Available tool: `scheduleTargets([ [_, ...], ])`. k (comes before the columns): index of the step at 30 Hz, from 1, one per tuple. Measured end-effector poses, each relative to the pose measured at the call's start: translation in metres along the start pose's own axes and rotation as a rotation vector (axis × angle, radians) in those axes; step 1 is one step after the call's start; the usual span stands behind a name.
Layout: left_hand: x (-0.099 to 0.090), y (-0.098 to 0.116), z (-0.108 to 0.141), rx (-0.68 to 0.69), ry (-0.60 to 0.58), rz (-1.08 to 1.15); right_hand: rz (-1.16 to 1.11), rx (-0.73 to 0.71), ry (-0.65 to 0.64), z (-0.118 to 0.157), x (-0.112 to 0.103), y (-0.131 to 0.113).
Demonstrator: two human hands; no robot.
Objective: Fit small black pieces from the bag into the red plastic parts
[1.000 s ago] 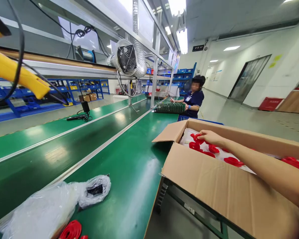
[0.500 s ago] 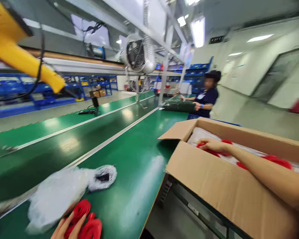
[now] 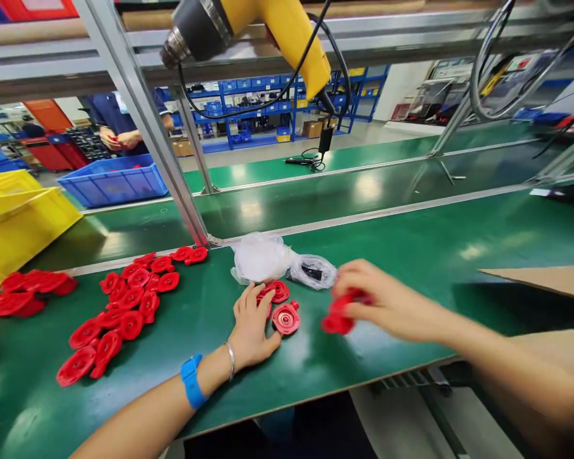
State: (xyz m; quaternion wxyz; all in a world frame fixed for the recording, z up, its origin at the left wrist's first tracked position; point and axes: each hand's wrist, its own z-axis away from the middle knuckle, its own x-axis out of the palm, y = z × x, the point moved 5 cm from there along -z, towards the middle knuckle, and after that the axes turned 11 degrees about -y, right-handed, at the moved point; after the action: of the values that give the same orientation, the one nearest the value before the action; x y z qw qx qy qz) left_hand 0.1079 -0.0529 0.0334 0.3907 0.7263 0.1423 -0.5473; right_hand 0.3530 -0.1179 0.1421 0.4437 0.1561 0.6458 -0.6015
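Observation:
My left hand, with a blue wristband and a metal bangle, lies on the green table, its fingers curved over red round plastic parts. By its thumb, one such part lies hollow side up. My right hand, blurred by motion, is closed on another red plastic part, just right of them and over the table. Behind my hands are a white plastic bag and a clear-wrapped dark item. To the left, several red parts form a loose cluster.
More red parts sit at far left, near a yellow bin. A metal post rises behind the cluster. Overhead hangs a yellow heat gun. Cardboard flaps jut in at right. Across the line, a person stands by a blue bin.
My view has swung left from the carton. My right hand has come out of the carton to the table with a red part. My left hand stays at the red parts.

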Motion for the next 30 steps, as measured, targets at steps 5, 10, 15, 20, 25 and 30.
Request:
scheduleTargets([
  [5,-0.023,-0.016,0.021,-0.055,-0.004,0.141,0.050,-0.311,0.035,-0.105,0.092,-0.061],
  [10,-0.028,-0.036,0.043,-0.103,0.075,0.224,0.025,-0.367,0.119,-0.128,0.118,-0.059],
  [15,-0.020,-0.031,0.042,-0.056,0.122,0.024,-0.089,-0.430,0.173,-0.129,0.106,-0.041],
  [20,-0.010,-0.022,0.033,-0.102,0.090,-0.135,-0.150,-0.428,0.257,-0.127,0.088,-0.022],
  [25,-0.014,-0.013,0.032,-0.029,0.171,-0.009,-0.101,-0.570,0.257,-0.118,0.085,-0.028],
  [30,-0.040,-0.010,0.017,0.013,0.199,0.063,0.065,-0.662,0.146,-0.120,0.091,-0.035],
])
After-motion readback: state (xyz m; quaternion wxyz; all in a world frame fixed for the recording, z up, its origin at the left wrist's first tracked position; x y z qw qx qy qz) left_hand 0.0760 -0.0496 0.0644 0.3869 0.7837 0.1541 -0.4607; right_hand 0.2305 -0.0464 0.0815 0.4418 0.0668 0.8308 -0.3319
